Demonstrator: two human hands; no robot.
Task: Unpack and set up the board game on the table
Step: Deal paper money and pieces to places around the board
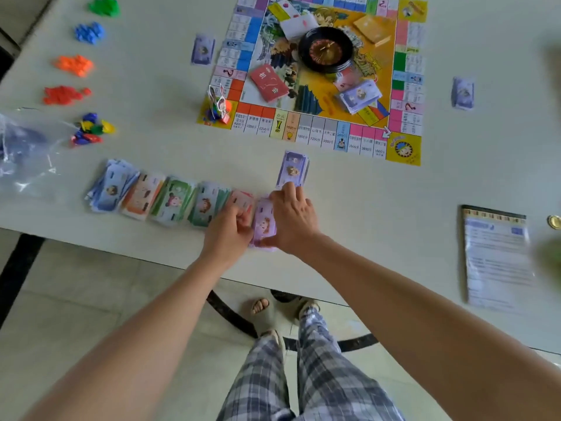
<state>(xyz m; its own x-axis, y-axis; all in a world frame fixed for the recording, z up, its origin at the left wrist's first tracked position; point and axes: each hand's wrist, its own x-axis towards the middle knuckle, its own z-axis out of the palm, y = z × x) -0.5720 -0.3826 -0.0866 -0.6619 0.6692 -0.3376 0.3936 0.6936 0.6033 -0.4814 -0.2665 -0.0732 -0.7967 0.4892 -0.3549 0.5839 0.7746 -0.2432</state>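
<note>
On notes (263, 222): L hand (228, 235), R hand (294, 221)

3200, 2200, 1000 on near squares of the board (315, 133)

Pressing flat with the right hand (293, 220) on the purple note stack (263, 221) by the near edge of the table (455, 177), gripping its left side with the left hand (230, 230). Leftward, a row of banknote piles (170, 199); beyond, the game board (315, 132), bearing a roulette wheel (325, 50).
</note>
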